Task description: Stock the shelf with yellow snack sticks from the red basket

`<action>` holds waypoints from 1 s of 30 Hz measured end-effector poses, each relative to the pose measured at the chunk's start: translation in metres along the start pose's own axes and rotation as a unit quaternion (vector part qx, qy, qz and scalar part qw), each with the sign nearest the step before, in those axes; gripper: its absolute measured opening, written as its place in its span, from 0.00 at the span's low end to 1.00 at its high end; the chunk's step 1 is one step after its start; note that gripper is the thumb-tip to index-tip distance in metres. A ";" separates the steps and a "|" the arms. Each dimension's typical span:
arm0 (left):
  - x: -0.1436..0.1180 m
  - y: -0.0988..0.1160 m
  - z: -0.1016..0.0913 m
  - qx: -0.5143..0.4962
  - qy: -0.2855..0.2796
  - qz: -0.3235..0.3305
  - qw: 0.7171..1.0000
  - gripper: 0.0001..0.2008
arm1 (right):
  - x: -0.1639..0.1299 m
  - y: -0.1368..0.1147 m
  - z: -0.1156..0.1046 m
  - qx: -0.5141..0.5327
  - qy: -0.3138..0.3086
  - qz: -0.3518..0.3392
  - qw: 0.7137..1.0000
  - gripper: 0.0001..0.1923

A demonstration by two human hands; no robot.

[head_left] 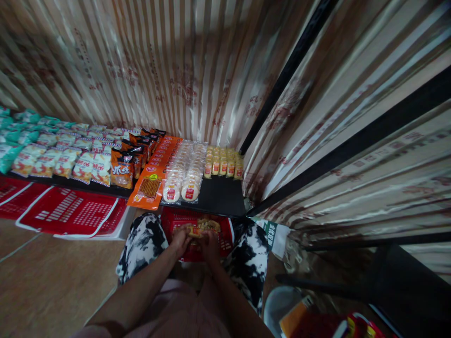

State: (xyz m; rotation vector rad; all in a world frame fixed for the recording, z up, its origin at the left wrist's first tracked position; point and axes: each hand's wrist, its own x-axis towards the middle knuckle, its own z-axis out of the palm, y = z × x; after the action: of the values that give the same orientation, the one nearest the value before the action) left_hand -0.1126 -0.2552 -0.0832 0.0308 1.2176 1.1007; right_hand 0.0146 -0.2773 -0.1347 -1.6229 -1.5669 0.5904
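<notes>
Low shelf [225,197] of snack packets [84,162] (red basket [225,234] below) beyond both hands [195,241].

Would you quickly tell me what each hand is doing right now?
Left hand: closed on the yellowish snack packet over the red basket.
Right hand: closed on the same packet.

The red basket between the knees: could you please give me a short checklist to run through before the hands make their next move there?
1. Both hands on the snack packets: ok, left hand and right hand meet over them.
2. Grip firm: cannot tell, fingers blurred.
3. Red basket steady between the knees: ok.
4. Free space on the black shelf: ok, bare patch before the yellow packets.
5. Round cracker packs tidy: ok.
</notes>
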 end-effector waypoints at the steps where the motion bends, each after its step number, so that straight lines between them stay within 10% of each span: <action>1: -0.002 0.000 0.000 -0.001 -0.005 -0.001 1.000 0.13 | 0.001 0.000 -0.001 0.004 0.000 0.005 1.000 0.09; 19: -0.013 -0.010 -0.013 0.081 -0.065 0.007 0.995 0.08 | 0.010 -0.009 -0.010 0.084 -0.020 0.078 0.993 0.07; 30: -0.014 -0.021 -0.002 0.097 -0.220 0.014 0.971 0.16 | 0.013 -0.021 -0.020 0.099 0.029 0.061 0.993 0.12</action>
State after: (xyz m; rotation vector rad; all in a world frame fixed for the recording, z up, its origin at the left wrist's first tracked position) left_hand -0.0990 -0.2765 -0.0858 0.4233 0.9196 0.9316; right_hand 0.0194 -0.2700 -0.1039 -1.5777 -1.3297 0.7326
